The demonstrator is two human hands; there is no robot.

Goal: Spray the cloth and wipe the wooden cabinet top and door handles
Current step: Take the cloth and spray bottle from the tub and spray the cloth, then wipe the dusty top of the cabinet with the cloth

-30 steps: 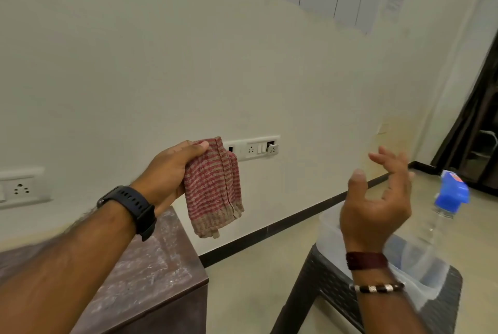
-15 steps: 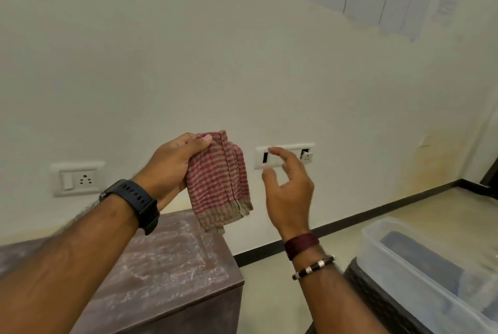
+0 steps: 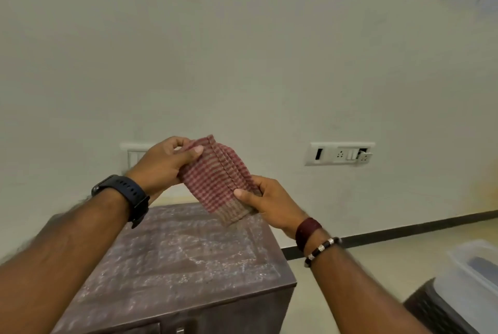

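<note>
A: Cloth status? Quick.

B: Folded red-and-beige checked cloth [image 3: 218,179] is up in the air above the dark brown wooden cabinet top [image 3: 188,255], not touching it. I see both hands on it.

A: Grip?

B: Left hand [image 3: 167,162] pinches the upper edge, thumb over the front. Right hand [image 3: 272,203] pinches the lower right corner, thumb on the fabric. Both closed on cloth.

A: Anything else?

B: Black watch [image 3: 126,193] on the left wrist, white socket panel [image 3: 340,153] on the wall, clear plastic tub [image 3: 473,271] at far right. Cabinet surface looks streaked white.
</note>
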